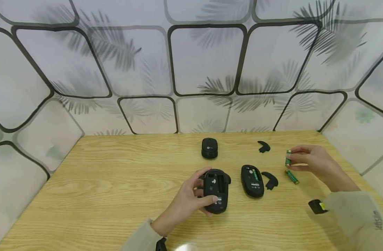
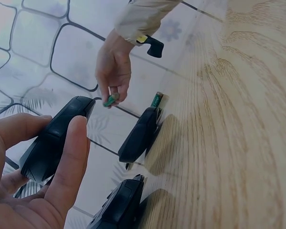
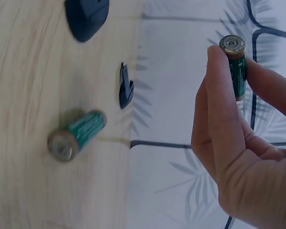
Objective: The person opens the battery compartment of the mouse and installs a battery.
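Note:
My left hand [image 1: 186, 197] holds a black computer mouse [image 1: 214, 191] above the table, underside up, the thumb across its label end. Its uncovered battery slot shows as a dark recess. Between fingertips and thumb, my right hand [image 1: 318, 164] pinches a small green battery [image 3: 238, 71], roughly upright. Just below that hand, a second green battery [image 1: 292, 177] lies on the wood. Between the hands rests another black mouse [image 1: 252, 184], bottom up, with a green battery showing in its open slot. A curved black cover [image 1: 270, 180] lies right beside it.
Farther back on the wooden table [image 1: 116, 174] a third black mouse [image 1: 209, 148] stands right side up. Another curved black cover [image 1: 264, 146] lies at the back right. Patterned panels [image 1: 207, 62] rise behind and at both sides. A black wrist device [image 1: 316, 206] juts from my right sleeve.

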{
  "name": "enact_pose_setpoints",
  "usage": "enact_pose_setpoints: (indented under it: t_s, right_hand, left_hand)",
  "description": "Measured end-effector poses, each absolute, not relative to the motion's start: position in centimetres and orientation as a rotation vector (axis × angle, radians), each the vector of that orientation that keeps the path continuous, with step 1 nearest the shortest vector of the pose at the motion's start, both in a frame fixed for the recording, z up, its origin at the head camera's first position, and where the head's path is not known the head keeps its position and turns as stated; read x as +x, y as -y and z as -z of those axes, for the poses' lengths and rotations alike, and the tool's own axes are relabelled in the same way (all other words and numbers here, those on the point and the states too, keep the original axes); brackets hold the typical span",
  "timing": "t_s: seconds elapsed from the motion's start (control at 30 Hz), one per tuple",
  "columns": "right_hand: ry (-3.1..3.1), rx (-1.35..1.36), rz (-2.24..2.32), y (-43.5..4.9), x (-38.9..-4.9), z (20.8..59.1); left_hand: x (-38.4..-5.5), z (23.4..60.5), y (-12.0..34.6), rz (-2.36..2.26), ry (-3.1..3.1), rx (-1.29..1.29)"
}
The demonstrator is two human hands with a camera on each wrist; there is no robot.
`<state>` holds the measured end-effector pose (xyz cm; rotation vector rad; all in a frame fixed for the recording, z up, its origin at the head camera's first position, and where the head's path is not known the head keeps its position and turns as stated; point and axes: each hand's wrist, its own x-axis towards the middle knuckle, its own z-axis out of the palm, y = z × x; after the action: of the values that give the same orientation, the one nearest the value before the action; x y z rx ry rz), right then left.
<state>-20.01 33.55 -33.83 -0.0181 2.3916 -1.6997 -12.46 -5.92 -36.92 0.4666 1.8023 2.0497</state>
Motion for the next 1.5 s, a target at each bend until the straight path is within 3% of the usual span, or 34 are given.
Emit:
enact_pose_setpoints:
  t_s: [1.5]
  right_hand:
    - [-2.216,-0.278,1.87,-23.8,-18.0,31.1]
  left_hand:
    - [-12.5,36.8,6.0,-2.037,-1.85,0.443]
